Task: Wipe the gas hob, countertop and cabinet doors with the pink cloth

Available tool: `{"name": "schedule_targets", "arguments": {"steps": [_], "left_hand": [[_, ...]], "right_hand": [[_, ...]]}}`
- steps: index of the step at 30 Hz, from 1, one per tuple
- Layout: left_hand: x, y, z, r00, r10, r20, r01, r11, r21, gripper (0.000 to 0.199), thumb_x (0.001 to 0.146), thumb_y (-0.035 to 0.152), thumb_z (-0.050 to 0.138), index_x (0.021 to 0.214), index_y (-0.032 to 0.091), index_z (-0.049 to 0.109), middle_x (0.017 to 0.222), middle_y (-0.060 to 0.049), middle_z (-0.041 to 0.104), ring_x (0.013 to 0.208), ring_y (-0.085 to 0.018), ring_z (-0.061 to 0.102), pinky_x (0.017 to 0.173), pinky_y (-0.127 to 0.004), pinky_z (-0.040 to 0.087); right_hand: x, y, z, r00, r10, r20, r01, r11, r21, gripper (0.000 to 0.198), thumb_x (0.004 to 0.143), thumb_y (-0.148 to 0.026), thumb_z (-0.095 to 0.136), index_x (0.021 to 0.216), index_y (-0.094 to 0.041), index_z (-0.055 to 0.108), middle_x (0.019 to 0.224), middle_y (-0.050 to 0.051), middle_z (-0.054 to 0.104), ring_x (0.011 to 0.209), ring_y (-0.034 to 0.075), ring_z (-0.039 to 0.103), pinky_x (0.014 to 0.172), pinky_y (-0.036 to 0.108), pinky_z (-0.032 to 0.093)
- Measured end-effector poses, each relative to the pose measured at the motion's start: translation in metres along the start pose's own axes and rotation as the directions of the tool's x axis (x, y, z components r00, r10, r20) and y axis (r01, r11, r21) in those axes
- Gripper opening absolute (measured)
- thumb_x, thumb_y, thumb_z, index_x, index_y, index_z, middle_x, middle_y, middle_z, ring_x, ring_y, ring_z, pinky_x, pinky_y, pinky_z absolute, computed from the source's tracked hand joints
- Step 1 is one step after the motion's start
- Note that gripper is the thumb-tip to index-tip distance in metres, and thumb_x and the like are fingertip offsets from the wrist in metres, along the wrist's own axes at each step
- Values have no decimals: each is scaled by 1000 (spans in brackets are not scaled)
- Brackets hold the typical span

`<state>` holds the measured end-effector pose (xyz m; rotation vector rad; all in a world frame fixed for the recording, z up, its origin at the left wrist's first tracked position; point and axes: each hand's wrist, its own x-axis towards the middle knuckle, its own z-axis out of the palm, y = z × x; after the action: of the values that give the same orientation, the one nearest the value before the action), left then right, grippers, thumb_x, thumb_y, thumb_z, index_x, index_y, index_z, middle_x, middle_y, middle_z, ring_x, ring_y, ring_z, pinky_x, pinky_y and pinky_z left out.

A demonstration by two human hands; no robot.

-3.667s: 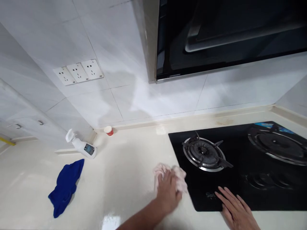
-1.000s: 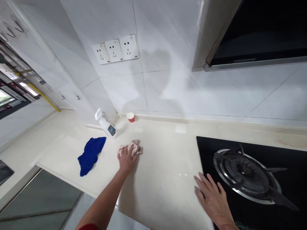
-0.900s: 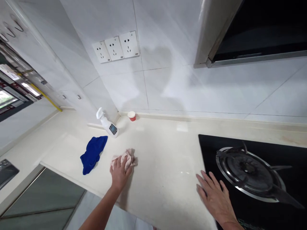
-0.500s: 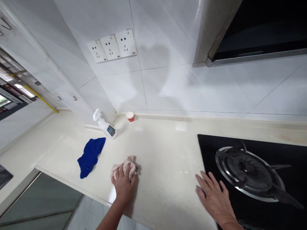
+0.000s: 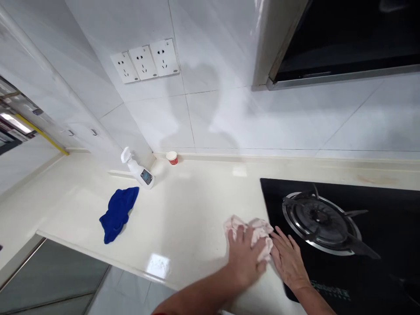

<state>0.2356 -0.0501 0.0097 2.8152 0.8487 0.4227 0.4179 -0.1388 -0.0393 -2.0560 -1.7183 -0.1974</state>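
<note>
My left hand point(image 5: 244, 256) presses a crumpled pale pink cloth point(image 5: 262, 229) onto the cream countertop point(image 5: 197, 205), its fingers gripping the folds. The cloth lies against the left edge of the black gas stove point(image 5: 269, 197). Just right of the cloth, my right hand point(image 5: 288, 262) rests flat and open across the stove's edge. Its thumb side is right beside the cloth; whether they touch I cannot tell. A blue cloth point(image 5: 118, 214) lies flat on the counter at the left.
Behind the blue cloth stands a white spray bottle point(image 5: 141, 173). A small red-and-white cup point(image 5: 172, 158) sits near the wall. The burner point(image 5: 321, 223) has raised pan supports. Above the stove hangs a dark range hood point(image 5: 344, 43), and sockets point(image 5: 144, 62) line the wall.
My left hand has slid the pink cloth rightward across the counter to the stove's edge, close to my right hand. The view has shifted slightly right.
</note>
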Motion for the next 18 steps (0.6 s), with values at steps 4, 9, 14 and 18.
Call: {"name": "schedule_targets", "arguments": {"steps": [4,9,14,18], "left_hand": [[-62,0,-11,997,70,-23,-69,998,8,62,91,61,49,150,43,41,164,-2,33,140,-35,39,111,-58,28],[-150,-85,-58,991,-101,-91,118,971,206,61,88,51,58,146,38,49,157,-4,45,141,-33,39,113,-49,25],[-217,-165,-103,837,-495,-231,547,754,364,51,91,38,52,140,29,58,147,-10,55,134,-32,48,109,-49,33],[-203,-178,-109,602,-707,-371,798,526,293,53,92,45,49,141,26,56,147,-13,53,133,-33,48,107,-55,37]], "right_hand": [[-3,3,1,1000,25,-4,-24,998,58,47,103,-40,27,110,-23,71,133,2,65,139,24,46,117,46,28],[0,-1,2,998,54,-29,-52,996,79,45,102,-48,32,110,-26,70,131,1,66,138,25,47,116,48,27],[4,-8,-2,994,106,21,-107,993,46,45,100,-51,33,108,-24,68,133,3,65,140,26,44,116,49,25],[6,-10,-5,993,110,33,-111,993,29,42,99,-49,35,108,-24,67,133,3,65,141,25,43,116,48,25]]}}
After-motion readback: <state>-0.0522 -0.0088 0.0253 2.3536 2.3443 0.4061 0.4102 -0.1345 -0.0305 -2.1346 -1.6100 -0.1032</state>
